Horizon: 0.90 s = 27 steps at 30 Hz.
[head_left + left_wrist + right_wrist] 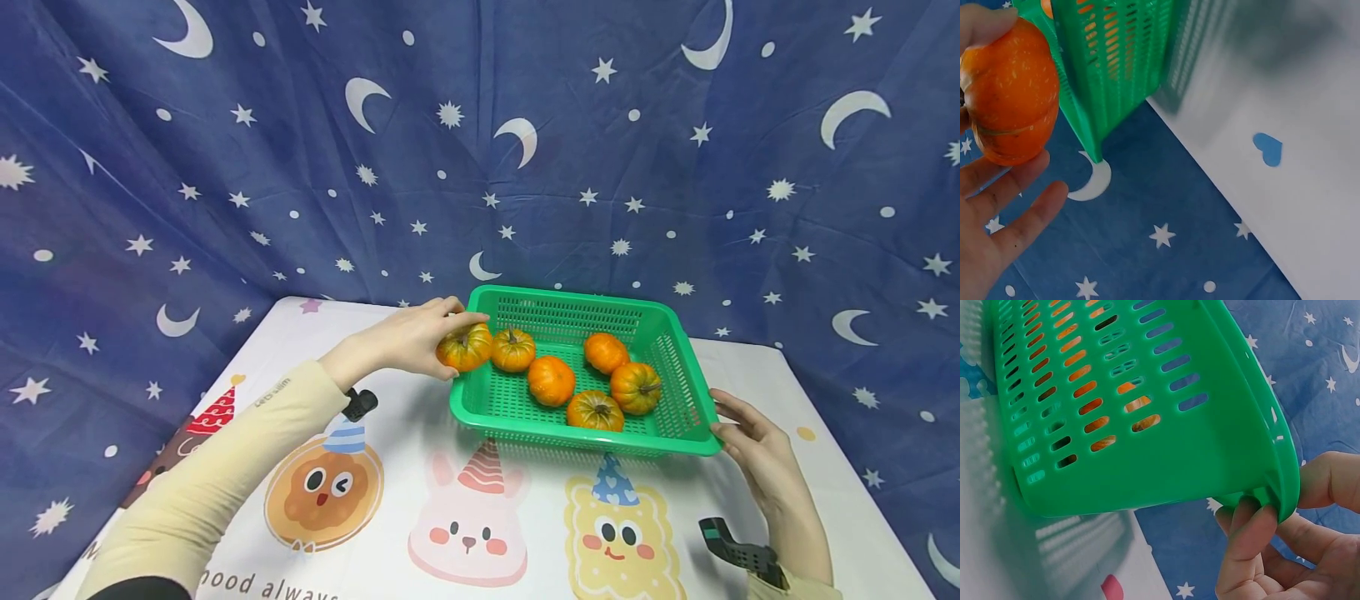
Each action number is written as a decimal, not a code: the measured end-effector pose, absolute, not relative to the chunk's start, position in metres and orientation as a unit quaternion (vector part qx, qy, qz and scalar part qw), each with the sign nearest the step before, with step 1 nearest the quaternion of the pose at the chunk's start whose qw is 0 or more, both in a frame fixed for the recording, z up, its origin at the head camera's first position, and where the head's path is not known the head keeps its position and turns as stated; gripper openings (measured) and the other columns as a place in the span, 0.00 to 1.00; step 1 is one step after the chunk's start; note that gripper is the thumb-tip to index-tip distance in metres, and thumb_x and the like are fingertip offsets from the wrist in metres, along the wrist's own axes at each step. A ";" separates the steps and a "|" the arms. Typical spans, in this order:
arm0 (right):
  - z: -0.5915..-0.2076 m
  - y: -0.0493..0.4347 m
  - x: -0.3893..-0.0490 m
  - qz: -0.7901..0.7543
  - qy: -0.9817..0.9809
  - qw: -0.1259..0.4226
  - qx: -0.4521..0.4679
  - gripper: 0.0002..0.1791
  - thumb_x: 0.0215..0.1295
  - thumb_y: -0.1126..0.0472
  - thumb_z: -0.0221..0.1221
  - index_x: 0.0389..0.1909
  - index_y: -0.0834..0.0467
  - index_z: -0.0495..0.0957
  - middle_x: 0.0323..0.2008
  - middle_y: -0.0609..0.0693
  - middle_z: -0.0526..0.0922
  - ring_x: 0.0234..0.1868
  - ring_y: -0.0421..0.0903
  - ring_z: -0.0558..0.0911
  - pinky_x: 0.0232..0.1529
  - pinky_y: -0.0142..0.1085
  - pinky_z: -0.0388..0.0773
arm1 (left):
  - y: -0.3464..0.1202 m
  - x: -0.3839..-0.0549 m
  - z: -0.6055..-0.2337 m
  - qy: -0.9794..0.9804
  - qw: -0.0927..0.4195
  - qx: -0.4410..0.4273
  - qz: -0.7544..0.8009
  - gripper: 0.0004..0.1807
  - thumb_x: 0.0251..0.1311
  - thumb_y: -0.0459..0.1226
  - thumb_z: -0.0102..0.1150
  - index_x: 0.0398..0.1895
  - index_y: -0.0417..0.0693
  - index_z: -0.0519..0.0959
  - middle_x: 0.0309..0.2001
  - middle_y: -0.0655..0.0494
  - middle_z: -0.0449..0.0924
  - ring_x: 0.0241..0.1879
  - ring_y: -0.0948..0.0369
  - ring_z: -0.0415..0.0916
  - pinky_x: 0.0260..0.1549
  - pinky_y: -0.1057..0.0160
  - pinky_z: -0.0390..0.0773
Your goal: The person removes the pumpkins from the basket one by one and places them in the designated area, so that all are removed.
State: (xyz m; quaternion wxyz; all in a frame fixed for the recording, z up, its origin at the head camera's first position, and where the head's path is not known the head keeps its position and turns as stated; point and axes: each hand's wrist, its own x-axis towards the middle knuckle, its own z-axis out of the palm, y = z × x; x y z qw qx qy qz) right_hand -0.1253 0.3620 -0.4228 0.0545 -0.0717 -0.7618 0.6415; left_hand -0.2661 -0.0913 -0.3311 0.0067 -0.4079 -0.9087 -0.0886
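In the head view my left hand holds a small orange-and-green pumpkin at the left rim of a green plastic basket. Thumb and fingers curl round the pumpkin; the left wrist view shows its smooth orange side just outside the basket wall. My right hand pinches the basket's rim at the front right corner, its thumb and fingers on either side of the lip in the right wrist view. Several more small pumpkins lie inside, among them a plain orange one and a striped one.
A white tablecloth printed with cartoon figures in party hats covers the table. Behind it hangs a blue curtain with moons and stars, close to the basket's back side. Shadow falls on the cloth beneath the basket.
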 end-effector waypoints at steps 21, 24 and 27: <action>-0.430 0.366 -0.126 0.639 -0.763 0.064 -0.077 0.28 0.67 0.65 0.54 0.68 0.59 0.64 0.47 0.38 0.72 0.41 0.30 0.78 0.37 0.23 0.78 | -0.124 -0.280 -0.346 -0.924 0.031 -0.372 -0.084 0.44 0.41 0.48 0.72 0.67 0.58 0.68 0.49 0.52 0.73 0.44 0.56 0.71 0.40 0.57 0.77; -0.431 0.367 -0.127 0.642 -0.760 0.063 -0.075 0.28 0.67 0.66 0.54 0.68 0.59 0.63 0.48 0.38 0.71 0.41 0.30 0.78 0.37 0.22 0.78 | -0.127 -0.283 -0.350 -0.926 0.035 -0.366 -0.086 0.44 0.40 0.48 0.72 0.67 0.57 0.68 0.49 0.52 0.73 0.44 0.56 0.71 0.40 0.56 0.77; -0.437 0.372 -0.130 0.642 -0.761 0.060 -0.073 0.28 0.67 0.66 0.54 0.68 0.58 0.63 0.48 0.38 0.71 0.42 0.30 0.78 0.38 0.23 0.78 | -0.131 -0.285 -0.355 -0.929 0.029 -0.359 -0.088 0.45 0.40 0.47 0.72 0.68 0.57 0.67 0.49 0.52 0.73 0.44 0.56 0.71 0.40 0.56 0.76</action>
